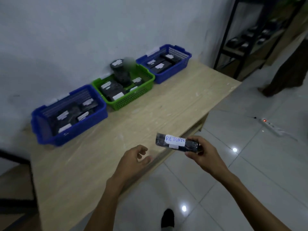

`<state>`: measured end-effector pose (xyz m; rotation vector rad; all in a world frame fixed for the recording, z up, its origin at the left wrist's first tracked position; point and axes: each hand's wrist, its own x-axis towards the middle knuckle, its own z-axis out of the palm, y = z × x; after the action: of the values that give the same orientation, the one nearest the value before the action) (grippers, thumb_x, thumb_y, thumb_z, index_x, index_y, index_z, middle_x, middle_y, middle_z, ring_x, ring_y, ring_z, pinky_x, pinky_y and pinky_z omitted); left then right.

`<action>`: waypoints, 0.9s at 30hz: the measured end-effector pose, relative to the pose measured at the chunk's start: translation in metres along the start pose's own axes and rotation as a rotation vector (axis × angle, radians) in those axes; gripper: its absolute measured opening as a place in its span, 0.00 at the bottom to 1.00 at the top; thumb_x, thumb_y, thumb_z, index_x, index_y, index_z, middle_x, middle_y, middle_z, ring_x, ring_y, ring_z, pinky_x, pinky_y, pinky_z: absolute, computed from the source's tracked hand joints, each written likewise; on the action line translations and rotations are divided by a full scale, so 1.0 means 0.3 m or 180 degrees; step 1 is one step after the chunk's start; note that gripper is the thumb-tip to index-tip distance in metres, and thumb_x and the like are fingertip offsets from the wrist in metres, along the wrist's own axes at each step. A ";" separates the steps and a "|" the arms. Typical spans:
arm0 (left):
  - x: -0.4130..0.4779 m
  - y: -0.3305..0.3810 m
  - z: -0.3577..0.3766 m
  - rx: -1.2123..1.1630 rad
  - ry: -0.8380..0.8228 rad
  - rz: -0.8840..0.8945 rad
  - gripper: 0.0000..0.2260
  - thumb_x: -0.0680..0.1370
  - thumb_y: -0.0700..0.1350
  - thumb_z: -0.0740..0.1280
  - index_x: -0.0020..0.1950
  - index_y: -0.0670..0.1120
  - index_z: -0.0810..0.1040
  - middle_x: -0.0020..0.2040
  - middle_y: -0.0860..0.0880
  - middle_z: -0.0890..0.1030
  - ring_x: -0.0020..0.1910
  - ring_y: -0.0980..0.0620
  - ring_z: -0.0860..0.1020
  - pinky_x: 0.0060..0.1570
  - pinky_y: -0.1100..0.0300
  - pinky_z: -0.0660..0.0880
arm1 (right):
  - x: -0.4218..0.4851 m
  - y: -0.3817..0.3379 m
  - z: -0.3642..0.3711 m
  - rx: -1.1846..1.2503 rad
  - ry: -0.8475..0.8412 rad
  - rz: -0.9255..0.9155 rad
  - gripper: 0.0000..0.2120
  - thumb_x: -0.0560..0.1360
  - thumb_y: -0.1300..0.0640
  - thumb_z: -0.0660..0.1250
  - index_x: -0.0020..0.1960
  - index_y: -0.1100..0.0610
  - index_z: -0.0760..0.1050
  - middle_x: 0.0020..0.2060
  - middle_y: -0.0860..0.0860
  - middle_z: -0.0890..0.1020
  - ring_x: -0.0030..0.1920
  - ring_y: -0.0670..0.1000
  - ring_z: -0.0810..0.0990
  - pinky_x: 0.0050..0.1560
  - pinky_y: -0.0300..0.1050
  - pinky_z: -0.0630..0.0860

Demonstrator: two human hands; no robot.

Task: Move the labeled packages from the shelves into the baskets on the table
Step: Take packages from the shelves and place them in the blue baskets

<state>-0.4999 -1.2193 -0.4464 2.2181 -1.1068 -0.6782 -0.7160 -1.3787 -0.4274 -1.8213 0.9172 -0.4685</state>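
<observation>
My right grip (203, 154) pinched one end of the RETURN package (175, 141), its long axis pointing left toward my loose, empty left grip (133, 160); the baskets (131, 99) lay ahead-left across the desk (158, 114).

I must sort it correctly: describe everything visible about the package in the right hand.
The package is a black oblong bundle, seemingly plastic-wrapped, with a white label handwritten RETURN in blue. It is held roughly level above the edge of the table, its right end gripped by the right hand; nothing else touches it.
</observation>
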 end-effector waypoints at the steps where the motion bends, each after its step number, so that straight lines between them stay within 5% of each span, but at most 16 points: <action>1: 0.068 0.030 0.012 0.0025 -0.0023 0.0037 0.13 0.73 0.54 0.71 0.56 0.52 0.78 0.48 0.55 0.80 0.46 0.59 0.78 0.45 0.63 0.75 | 0.054 0.011 -0.036 -0.0034 0.0019 -0.0002 0.21 0.69 0.63 0.74 0.59 0.51 0.73 0.53 0.49 0.79 0.50 0.47 0.79 0.48 0.34 0.74; 5: 0.299 0.146 0.068 0.0027 -0.0091 0.0093 0.14 0.73 0.54 0.72 0.55 0.51 0.78 0.47 0.54 0.80 0.44 0.57 0.78 0.46 0.62 0.75 | 0.257 0.062 -0.173 0.0013 0.0080 0.0014 0.21 0.69 0.64 0.74 0.57 0.49 0.73 0.51 0.47 0.80 0.48 0.41 0.78 0.44 0.24 0.71; 11: 0.619 0.294 0.159 0.0245 0.0094 -0.0002 0.14 0.73 0.55 0.71 0.55 0.52 0.78 0.47 0.55 0.80 0.43 0.59 0.78 0.44 0.62 0.74 | 0.630 0.159 -0.383 0.0004 -0.0185 -0.0238 0.20 0.68 0.64 0.74 0.57 0.52 0.74 0.49 0.45 0.80 0.46 0.31 0.76 0.45 0.23 0.68; 23: 1.034 0.498 0.209 0.0092 0.0520 -0.0465 0.14 0.74 0.54 0.71 0.56 0.50 0.78 0.47 0.55 0.79 0.45 0.57 0.78 0.46 0.58 0.76 | 1.346 0.138 -0.610 -0.0197 -0.0812 -0.0640 0.21 0.67 0.66 0.74 0.58 0.55 0.76 0.48 0.47 0.81 0.41 0.31 0.75 0.42 0.23 0.68; 27: 1.219 0.457 0.178 -0.0003 0.0658 -0.0578 0.13 0.74 0.54 0.71 0.55 0.51 0.78 0.47 0.56 0.79 0.45 0.58 0.78 0.45 0.61 0.75 | 1.570 0.140 -0.572 -0.0280 -0.0890 -0.0655 0.21 0.67 0.64 0.75 0.57 0.51 0.75 0.48 0.46 0.81 0.42 0.40 0.77 0.42 0.26 0.70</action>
<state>-0.4149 -1.6040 -0.4599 2.3461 -0.8104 -0.5076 -0.5472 -1.8524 -0.4342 -2.0111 0.5701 -0.2926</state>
